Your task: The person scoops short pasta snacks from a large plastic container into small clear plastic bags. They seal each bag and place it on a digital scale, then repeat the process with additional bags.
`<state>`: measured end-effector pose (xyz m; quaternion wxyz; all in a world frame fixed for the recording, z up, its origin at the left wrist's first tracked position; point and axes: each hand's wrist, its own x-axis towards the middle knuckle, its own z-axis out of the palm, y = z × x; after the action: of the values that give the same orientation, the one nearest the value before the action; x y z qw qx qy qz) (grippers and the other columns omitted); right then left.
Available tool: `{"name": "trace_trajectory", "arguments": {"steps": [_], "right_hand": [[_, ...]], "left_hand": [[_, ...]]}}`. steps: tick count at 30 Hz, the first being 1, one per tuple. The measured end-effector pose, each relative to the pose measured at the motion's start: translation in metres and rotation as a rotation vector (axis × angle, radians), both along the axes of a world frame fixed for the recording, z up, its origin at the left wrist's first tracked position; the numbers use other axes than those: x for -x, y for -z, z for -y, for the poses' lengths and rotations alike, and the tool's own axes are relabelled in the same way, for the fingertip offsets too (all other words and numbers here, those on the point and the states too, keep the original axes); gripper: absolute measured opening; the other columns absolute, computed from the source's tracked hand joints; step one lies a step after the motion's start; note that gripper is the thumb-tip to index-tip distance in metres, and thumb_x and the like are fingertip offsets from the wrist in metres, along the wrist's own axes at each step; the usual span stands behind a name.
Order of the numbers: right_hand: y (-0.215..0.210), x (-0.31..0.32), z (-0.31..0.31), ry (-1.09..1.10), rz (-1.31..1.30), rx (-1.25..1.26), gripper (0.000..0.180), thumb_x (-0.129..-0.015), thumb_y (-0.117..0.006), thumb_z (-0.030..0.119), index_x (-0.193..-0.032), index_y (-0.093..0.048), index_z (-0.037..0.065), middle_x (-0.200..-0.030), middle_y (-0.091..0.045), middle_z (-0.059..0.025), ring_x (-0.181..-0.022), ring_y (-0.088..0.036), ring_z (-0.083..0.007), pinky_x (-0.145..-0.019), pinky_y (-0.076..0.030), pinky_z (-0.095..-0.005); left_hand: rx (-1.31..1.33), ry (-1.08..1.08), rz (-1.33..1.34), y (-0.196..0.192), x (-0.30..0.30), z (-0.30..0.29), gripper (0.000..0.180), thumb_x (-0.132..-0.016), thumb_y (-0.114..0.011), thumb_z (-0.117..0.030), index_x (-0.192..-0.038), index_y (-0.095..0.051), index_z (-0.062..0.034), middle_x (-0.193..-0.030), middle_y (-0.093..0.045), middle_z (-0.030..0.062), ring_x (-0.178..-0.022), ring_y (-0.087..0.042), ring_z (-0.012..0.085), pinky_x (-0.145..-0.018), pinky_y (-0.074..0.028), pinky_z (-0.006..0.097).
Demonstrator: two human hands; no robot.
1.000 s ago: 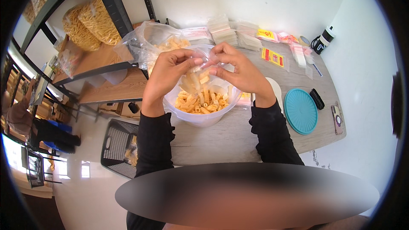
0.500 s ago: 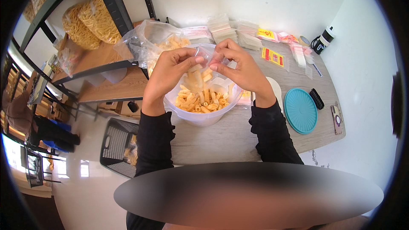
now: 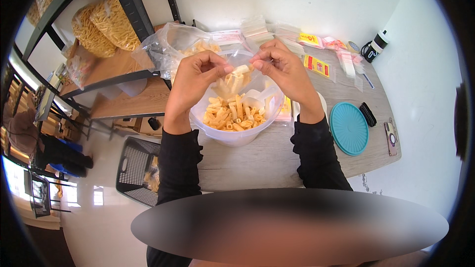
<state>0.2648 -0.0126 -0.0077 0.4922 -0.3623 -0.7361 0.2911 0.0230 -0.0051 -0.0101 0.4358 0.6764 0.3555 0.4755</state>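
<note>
Over a translucent white bowl (image 3: 236,140), my left hand (image 3: 194,80) and my right hand (image 3: 287,73) pinch opposite sides of the mouth of a small clear plastic bag (image 3: 231,86). Several pale tube-shaped snacks are inside it, some close to its top. More orange-yellow tube snacks (image 3: 227,117) lie loose in the bowl below. A whitish scoop (image 3: 261,98) rests among them at the right, partly behind my right wrist. Behind my left hand, a large clear bag (image 3: 170,44) stands with more snacks in it.
Stacks of clear packets (image 3: 255,29) and yellow-red labelled packets (image 3: 316,66) lie along the wall. A teal lid (image 3: 349,128), a phone (image 3: 392,138) and a black-and-white bottle (image 3: 377,47) are at the right. Left are a shelf (image 3: 116,86), a black basket (image 3: 129,160) and another person (image 3: 22,131).
My right hand has shifted slightly right, away from the left, spreading the bag's mouth. The snacks inside now show more clearly near the top.
</note>
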Motion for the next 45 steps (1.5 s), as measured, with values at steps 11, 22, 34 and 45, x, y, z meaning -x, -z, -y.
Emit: {"name": "trace_trajectory", "arguments": {"steps": [11, 22, 34, 45], "right_hand": [[-0.003, -0.013, 0.001, -0.139, -0.104, 0.109, 0.018, -0.095, -0.072, 0.019, -0.101, -0.071, 0.002, -0.108, -0.059, -0.0044, -0.095, -0.061, -0.0137, -0.081, -0.052, -0.0288], [0.002, 0.008, 0.006, 0.029, -0.115, -0.015, 0.012, -0.089, -0.075, 0.01, -0.094, -0.072, -0.001, -0.103, -0.061, -0.0062, -0.089, -0.064, -0.0157, -0.078, -0.054, -0.0281], [-0.01, 0.04, 0.035, 0.191, 0.083, -0.197, 0.016, -0.087, -0.075, 0.002, -0.103, -0.072, -0.002, -0.103, -0.058, -0.0092, -0.086, -0.063, -0.0158, -0.073, -0.055, -0.0272], [-0.002, 0.015, 0.08, -0.206, 0.62, -0.231, 0.034, -0.081, -0.079, 0.021, -0.109, -0.068, 0.007, -0.109, -0.061, -0.0081, -0.104, -0.061, -0.0257, -0.086, -0.048, -0.0377]], "left_hand": [[-0.026, 0.033, 0.002, 0.002, 0.001, 0.0, 0.018, -0.096, -0.07, -0.014, -0.104, -0.073, 0.0012, -0.085, -0.072, 0.0011, -0.077, -0.062, 0.006, -0.069, -0.047, 0.021], [-0.567, -0.256, -0.403, -0.011, -0.013, 0.018, 0.073, -0.075, -0.088, -0.027, -0.135, -0.057, 0.0023, -0.126, -0.065, 0.0168, -0.113, -0.062, 0.0301, -0.099, -0.049, 0.039], [-0.499, -0.3, -0.393, -0.008, -0.023, 0.02, 0.071, -0.075, -0.084, -0.015, -0.136, -0.051, 0.0018, -0.105, -0.062, 0.0147, -0.098, -0.061, 0.0283, -0.087, -0.05, 0.037], [-0.332, -0.341, -0.246, -0.002, 0.01, -0.005, 0.062, -0.083, -0.083, -0.023, -0.133, -0.056, 0.0026, -0.11, -0.068, 0.0143, -0.102, -0.064, 0.0209, -0.091, -0.05, 0.034]]}}
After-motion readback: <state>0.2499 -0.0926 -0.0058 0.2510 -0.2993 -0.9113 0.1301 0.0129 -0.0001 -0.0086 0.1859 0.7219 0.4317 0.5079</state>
